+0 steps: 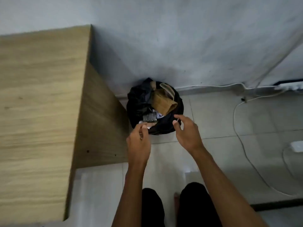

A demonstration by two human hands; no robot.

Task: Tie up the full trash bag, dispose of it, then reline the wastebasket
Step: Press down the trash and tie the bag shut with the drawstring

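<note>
A black trash bag (137, 100) lines a round wastebasket that stands on the floor against the wall; the bag hides the basket itself. It is full: a brown cardboard piece (163, 102), dark wrappers and white paper stick out of the top. My left hand (139, 141) is at the near left rim with its fingers curled close to the bag's edge. My right hand (186, 130) is at the near right rim, thumb and fingers apart, touching or just above the black plastic. I cannot tell whether either hand grips the bag.
A wooden desk (37, 104) fills the left, its side panel right beside the basket. The pale wall (180, 46) is just behind. White cables (242, 138) and a charger (296, 145) lie on the tiled floor at right. My dark-trousered legs (195, 205) stand below.
</note>
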